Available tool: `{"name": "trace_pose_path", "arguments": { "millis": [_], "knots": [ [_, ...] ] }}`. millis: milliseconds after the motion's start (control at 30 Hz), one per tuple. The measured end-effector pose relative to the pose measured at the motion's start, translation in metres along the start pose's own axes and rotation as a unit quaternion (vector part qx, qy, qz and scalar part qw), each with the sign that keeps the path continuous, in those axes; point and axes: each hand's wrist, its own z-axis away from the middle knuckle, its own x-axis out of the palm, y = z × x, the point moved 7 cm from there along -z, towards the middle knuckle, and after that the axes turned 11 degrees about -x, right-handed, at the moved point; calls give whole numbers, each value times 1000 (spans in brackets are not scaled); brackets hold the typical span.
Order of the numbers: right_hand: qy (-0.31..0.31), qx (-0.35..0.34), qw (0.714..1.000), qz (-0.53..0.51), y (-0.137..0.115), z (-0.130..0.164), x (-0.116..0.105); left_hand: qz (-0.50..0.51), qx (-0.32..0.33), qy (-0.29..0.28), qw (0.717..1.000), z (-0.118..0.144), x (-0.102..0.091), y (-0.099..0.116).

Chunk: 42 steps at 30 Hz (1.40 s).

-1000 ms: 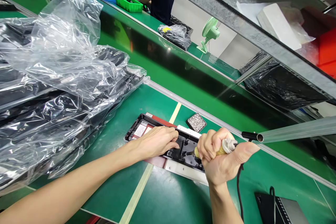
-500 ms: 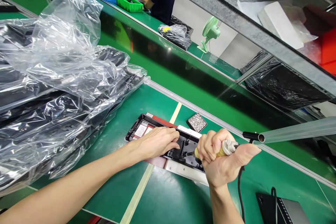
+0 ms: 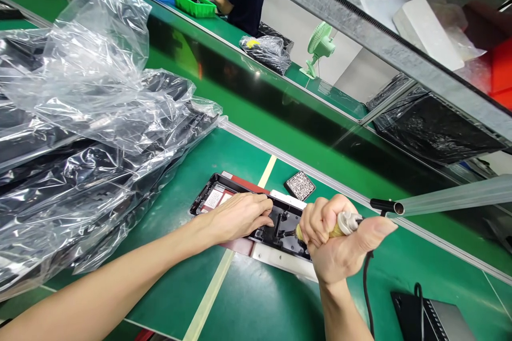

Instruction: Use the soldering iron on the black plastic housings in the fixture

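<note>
A worker's right hand [image 3: 334,253] steadies a corded tool [image 3: 347,222], apparently a soldering iron, over a long black plastic housing [image 3: 276,245] at a green-topped bench [image 3: 168,287]; the right grip is wrapped firmly around the yellow handle, its thumb jutting away past the pale collar, while the dark tip reaches down inside the housing; the left hand [image 3: 240,216] lies across the housing, fingers bent toward the thumb over the interior, though whether that grip pinches anything cannot be told; the step in hand looks to be close work with the tip at one spot among the molded fittings, and continuing it would seem to call for a level wrist, a housing pinned in place and left fingers well away from the tip; the housing, shallow and tray-like with a raised rim, lies aslant in front of the worker, on a white block [image 3: 280,262] and a reddish plate [image 3: 240,245]; a printed white label [image 3: 214,198] shows within its far-left end, ribs and small posts crowd the middle, and the right hand hides the other end; just beyond sits a black-edged square of speckled material [image 3: 301,186]; plastic-wrapped goods [image 3: 100,170] are heaped at left, and a co-worker in a dark top [image 3: 246,0] is busy behind.
</note>
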Motion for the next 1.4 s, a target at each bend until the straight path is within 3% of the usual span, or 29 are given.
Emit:
{"name": "trace_pose_path", "arguments": {
  "millis": [1400],
  "knots": [
    [-13, -11, 1000, -13, -2, -1, 3, -5, -6, -8, 1000, -1, 2, -2]
  ]
}}
